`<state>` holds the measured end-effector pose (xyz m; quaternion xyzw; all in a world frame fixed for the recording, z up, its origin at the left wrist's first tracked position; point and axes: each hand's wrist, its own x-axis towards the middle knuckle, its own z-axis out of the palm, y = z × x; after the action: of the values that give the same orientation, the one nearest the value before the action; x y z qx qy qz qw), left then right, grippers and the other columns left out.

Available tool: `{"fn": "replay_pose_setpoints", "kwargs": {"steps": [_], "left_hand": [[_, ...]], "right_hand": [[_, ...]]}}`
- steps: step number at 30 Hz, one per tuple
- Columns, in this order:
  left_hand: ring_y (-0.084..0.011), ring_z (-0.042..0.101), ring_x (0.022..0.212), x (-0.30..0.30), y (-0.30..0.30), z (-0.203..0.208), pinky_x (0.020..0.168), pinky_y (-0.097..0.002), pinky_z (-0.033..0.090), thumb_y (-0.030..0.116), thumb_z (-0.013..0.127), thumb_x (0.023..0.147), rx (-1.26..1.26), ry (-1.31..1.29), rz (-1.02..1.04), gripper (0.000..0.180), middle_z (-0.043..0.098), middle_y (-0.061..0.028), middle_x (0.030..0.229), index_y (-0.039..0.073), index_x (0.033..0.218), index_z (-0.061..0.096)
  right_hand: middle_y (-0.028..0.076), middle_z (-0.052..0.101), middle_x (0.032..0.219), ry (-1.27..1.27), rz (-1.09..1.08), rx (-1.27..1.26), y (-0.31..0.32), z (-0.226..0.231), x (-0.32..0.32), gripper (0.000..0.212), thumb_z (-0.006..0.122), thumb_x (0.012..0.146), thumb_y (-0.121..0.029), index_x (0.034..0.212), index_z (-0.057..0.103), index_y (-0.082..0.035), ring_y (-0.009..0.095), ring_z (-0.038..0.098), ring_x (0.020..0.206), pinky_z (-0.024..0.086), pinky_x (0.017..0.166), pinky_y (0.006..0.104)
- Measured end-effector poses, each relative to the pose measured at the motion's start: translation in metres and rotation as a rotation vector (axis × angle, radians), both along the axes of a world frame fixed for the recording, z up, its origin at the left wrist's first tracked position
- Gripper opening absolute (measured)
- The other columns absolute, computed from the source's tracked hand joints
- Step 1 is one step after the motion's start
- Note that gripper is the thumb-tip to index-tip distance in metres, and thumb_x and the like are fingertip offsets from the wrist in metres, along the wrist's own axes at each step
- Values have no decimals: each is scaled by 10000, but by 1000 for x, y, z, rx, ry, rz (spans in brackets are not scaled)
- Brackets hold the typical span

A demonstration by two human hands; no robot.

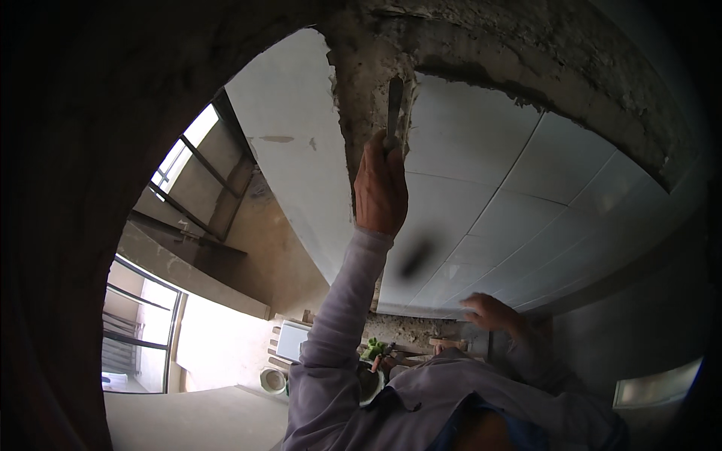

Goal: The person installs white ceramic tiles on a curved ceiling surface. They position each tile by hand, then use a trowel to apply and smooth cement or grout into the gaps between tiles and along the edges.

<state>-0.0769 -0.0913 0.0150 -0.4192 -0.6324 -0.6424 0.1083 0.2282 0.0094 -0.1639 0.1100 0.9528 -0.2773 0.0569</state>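
Observation:
My left hand [382,188] is raised, its fingers closed round the handle end of a narrow trowel [394,105]. The flat grey blade points up over a bare, rough mortar strip [365,75]. This strip runs between a pale wall panel [286,143] on the left and large light tiles [466,135] on the right. Lower down, my right hand [489,310] is near the bottom of the tiled area, its fingers apart and slightly bent, holding nothing I can see. Whether it touches the tiles, I cannot tell.
Rough cement [541,52] borders the tiles above. Below stand a bucket [370,382] partly behind my arm, a smaller round container [272,380] and a white rectangular piece [292,340]. Window frames [143,323] are at left. A dark blurred spot [418,259] shows before the tiles.

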Motion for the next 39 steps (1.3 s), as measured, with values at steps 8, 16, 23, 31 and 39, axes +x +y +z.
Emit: {"fn": "replay_pose_setpoints", "kwargs": {"steps": [8,16,23,31,39], "left_hand": [[-418,589,880,-2,15,2,746,-450,486,99,466,947,31,93,13,300,577,-258,1033,-51,1204,431],[-426,578,882,0,26,-3,715,-448,484,74,467,942,80,204,86,305,561,-265,1013,-54,1213,411],[-420,575,884,5,33,-32,732,-464,464,76,467,950,79,183,99,303,554,-268,1019,-62,1214,411],[-432,581,896,-2,33,-83,715,-464,497,4,496,902,4,200,95,394,545,-261,1073,-38,1271,365],[-420,584,900,-2,30,-126,730,-452,490,45,489,921,-50,174,97,365,551,-255,1069,-35,1264,392]], "right_hand": [[242,641,866,-372,-296,-139,-5,-41,78,350,549,804,-169,1087,617,24,347,648,793,494,709,404],[229,647,842,-228,-290,-114,4,-89,105,376,562,791,-180,1108,619,14,319,658,759,500,678,386],[226,642,834,-186,-328,-122,6,-91,108,339,577,763,-181,1056,637,-22,371,637,778,498,688,427],[236,625,810,-245,-383,-151,4,-95,115,285,551,779,-175,1004,645,-28,401,620,779,488,685,466],[207,641,907,-406,-354,-157,4,-85,100,374,561,794,-138,1136,607,6,322,623,822,478,724,393]]}}
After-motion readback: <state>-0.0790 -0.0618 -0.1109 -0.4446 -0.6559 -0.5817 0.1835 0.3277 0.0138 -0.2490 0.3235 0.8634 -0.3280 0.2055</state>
